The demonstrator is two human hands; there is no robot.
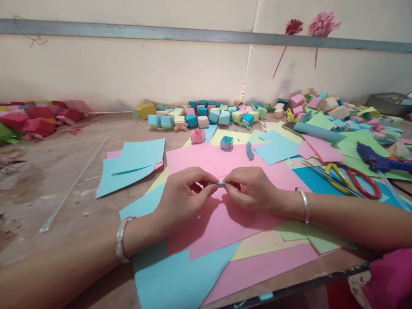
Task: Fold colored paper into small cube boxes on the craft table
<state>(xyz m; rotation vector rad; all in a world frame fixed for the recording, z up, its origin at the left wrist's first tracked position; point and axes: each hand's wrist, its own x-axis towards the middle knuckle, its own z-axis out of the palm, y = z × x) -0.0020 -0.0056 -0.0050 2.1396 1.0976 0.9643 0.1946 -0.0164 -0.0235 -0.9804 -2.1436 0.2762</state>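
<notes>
Between my two hands is a narrow blue paper strip (221,185), mostly covered by fingers. My left hand (185,193) pinches its left end between thumb and forefinger. The right end is pinched the same way by my right hand (252,189). Both hands hover over a large pink paper sheet (206,240). Just beyond them sit a small pink paper box (198,136) and a small blue paper box (227,143), both open at the top. A zigzag-folded blue paper piece (249,151) lies to their right.
Scissors with red and yellow handles (354,180) and a blue glue gun (383,159) lie at right. A clear glue stick (75,182) and light blue sheets (128,171) are at left. Many folded paper cubes (214,116) line the wall, with a red pile (40,118) far left.
</notes>
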